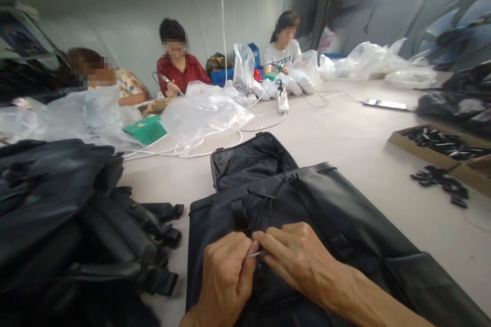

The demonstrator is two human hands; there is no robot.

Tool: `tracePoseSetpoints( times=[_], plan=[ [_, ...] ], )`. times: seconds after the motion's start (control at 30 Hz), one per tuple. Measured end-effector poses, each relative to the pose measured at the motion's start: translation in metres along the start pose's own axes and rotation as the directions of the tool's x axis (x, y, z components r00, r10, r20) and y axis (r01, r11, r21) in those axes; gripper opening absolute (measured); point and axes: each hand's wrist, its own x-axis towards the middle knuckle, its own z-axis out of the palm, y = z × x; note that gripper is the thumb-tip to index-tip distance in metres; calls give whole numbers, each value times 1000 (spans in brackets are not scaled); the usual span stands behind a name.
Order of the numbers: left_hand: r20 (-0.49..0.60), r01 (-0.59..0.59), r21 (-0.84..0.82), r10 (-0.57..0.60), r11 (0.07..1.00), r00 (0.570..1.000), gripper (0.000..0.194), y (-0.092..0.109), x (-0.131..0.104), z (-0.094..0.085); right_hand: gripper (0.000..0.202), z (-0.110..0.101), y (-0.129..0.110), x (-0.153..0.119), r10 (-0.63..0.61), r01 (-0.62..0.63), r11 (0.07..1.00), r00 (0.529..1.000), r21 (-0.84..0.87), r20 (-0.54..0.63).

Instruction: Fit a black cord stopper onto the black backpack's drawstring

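A black backpack (318, 214) lies on the table in front of me, its top flap (253, 161) folded open away from me. Over its front, both my hands are closed and almost touching. My left hand (226, 271) is in a pinch, its fingertips hiding whatever is in them. Fingers of my right hand (293, 253) grip a thin silver rod-like piece (255, 254) that crosses my left thumb. A black drawstring cord (270, 209) runs from the bag's upper edge down toward my hands; its lower end is hidden.
More black bags with straps and buckles (95, 214) are piled at left. On the right stand a cardboard box of small black parts (441, 143) and loose black buckles (441, 181). Plastic bags (207, 112), cables and a power strip (283, 101) lie farther back, before three seated people.
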Motion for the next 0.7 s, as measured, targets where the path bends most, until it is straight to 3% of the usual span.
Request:
tracePoseSetpoints(
  times=[0.1, 0.2, 0.4, 0.57, 0.7],
  plan=[
    [-2, -150, 126, 152, 981, 988, 23, -2, 1, 0, 7, 0, 1, -2, -12, 12, 999, 1000, -36, 0],
    [27, -226, 210, 225, 951, 974, 22, -3, 2, 0, 6, -3, 0, -1, -24, 25, 999, 999, -46, 36],
    [63, -209, 224, 200, 952, 978, 26, -2, 3, 1, 27, -8, 11, 0, -37, 69, 970, 990, -231, 138],
    [43, -189, 111, 185, 976, 982, 29, 2, 3, 4, 29, 2, 42, -5, 85, -54, 949, 993, -311, 87],
    [116, -164, 45, 158, 985, 981, 29, 5, 0, 9, 28, 11, 56, -8, 114, -81, 953, 988, -292, 99]
  ],
)
